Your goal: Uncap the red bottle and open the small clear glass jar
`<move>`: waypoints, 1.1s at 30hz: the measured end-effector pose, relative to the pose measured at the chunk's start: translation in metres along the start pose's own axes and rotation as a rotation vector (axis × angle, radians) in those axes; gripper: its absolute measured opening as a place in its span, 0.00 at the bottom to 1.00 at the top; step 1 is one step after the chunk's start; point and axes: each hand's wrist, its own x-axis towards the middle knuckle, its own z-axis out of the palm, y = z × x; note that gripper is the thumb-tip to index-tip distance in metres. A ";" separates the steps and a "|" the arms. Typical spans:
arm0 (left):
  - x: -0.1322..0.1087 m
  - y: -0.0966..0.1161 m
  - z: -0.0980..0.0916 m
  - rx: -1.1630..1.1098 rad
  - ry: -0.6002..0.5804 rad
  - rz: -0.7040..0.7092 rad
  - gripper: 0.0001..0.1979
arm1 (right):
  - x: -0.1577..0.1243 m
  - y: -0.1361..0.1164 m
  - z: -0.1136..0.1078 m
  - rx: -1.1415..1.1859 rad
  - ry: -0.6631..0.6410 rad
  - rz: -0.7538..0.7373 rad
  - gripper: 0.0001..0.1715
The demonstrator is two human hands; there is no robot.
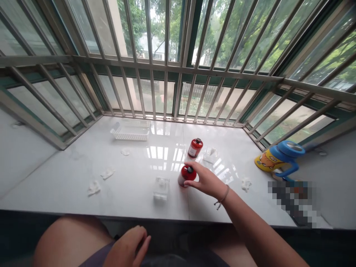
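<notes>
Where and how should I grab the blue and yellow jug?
Probably by its blue handle, coming from the near side: it juts toward you as a loop, while the round body looks rather wide to grasp.

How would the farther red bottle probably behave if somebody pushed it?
The farther red bottle may slide, since the white tabletop looks glossy. Pushed near its black cap, it could tip, because it stands upright. Once tipped, its rounded shape suggests it might roll.

Right hand [207, 180]: curled around near red bottle [183, 176]
Far red bottle [195, 149]: just beyond hand
Clear box [161, 189]: left of hand
</notes>
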 end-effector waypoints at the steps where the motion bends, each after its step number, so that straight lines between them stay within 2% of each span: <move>1: 0.012 0.013 -0.006 0.006 0.082 0.130 0.14 | -0.004 0.000 0.003 0.020 -0.003 0.013 0.38; 3: 0.034 0.036 -0.012 0.070 0.272 0.322 0.10 | -0.017 0.002 0.003 0.044 0.009 0.046 0.33; 4: 0.045 0.044 -0.013 0.123 0.367 0.374 0.11 | -0.026 0.006 0.000 0.044 0.024 0.074 0.33; 6: 0.063 0.056 -0.010 0.223 0.485 0.403 0.18 | -0.047 0.017 -0.009 0.021 0.071 0.147 0.32; 9: 0.085 0.064 -0.002 0.310 0.531 0.403 0.24 | -0.086 0.043 -0.025 -0.051 0.207 0.286 0.33; 13: 0.102 0.061 0.008 0.394 0.549 0.382 0.25 | -0.132 0.073 -0.033 -0.149 0.448 0.427 0.38; 17: 0.108 0.052 0.011 0.436 0.528 0.390 0.24 | -0.148 0.080 -0.023 -0.193 0.618 0.491 0.41; 20: 0.108 0.046 0.007 0.437 0.523 0.388 0.22 | -0.134 0.076 -0.008 -0.184 0.718 0.544 0.43; 24: 0.109 0.035 -0.002 0.445 0.534 0.370 0.22 | -0.082 0.064 0.012 -0.145 0.751 0.527 0.43; 29: 0.112 0.011 -0.013 0.493 0.598 0.308 0.23 | -0.007 0.028 0.052 0.002 0.593 0.334 0.36; 31: 0.112 0.000 -0.019 0.507 0.625 0.282 0.23 | 0.008 0.005 0.075 0.068 0.511 0.206 0.35; 33: 0.111 -0.012 -0.024 0.508 0.644 0.255 0.23 | 0.009 -0.021 0.097 0.131 0.439 0.091 0.35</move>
